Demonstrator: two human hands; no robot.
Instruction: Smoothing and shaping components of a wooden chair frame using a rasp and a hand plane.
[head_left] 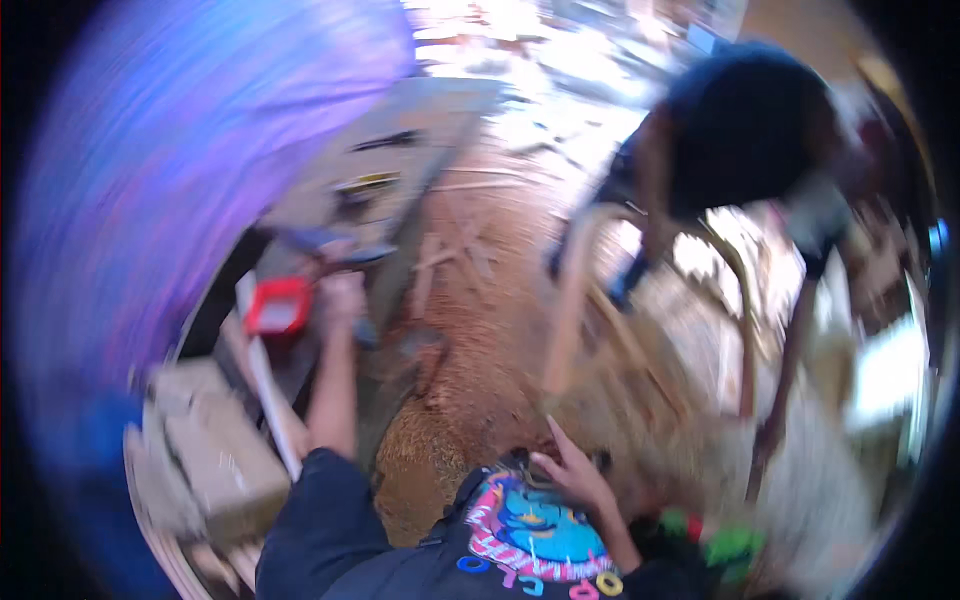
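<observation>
Where the long workbench (440, 115) nears the person, a blurred red-rimmed object (275, 325) lies toward its left edge, just left of the left hand (342, 293); whether those smeared fingers grip anything I cannot tell, the forearm reaching forward along the bench. The right hand (578, 476) is bent before the torso, fingers loosely extended and released.
</observation>
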